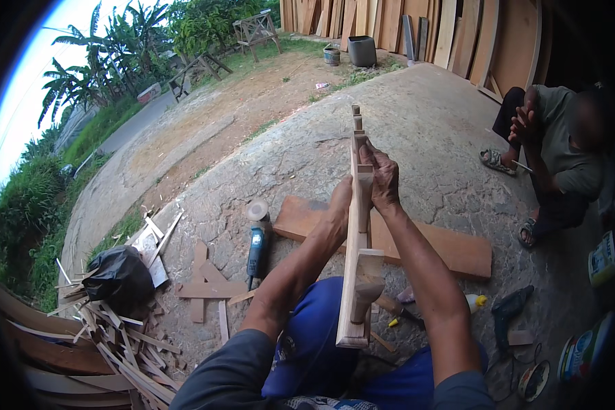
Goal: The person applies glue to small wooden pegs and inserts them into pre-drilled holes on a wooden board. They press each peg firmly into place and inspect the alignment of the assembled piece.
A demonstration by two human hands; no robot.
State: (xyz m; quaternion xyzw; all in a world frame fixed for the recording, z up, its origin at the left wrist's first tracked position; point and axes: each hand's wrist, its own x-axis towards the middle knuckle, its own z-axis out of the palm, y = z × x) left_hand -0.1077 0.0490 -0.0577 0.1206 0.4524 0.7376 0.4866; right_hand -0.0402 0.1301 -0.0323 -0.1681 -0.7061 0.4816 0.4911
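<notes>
I hold a long pale wooden frame piece (354, 273) edge-on, pointing away from me, with short turned posts fitted along it. My left hand (339, 205) grips its left side near the middle. My right hand (383, 179) closes on the right side a little further up, fingers around one of the posts. The near end of the piece hangs above my blue-clad knees (318, 342).
A reddish plank (458, 249) lies on the concrete under the piece. A blue angle grinder (256, 242) and wood offcuts (205, 283) lie to the left, beside a black bag (119, 273) and scrap strips. A drill (509, 311), cans and a glue bottle sit right. Another person (560, 157) sits at the right.
</notes>
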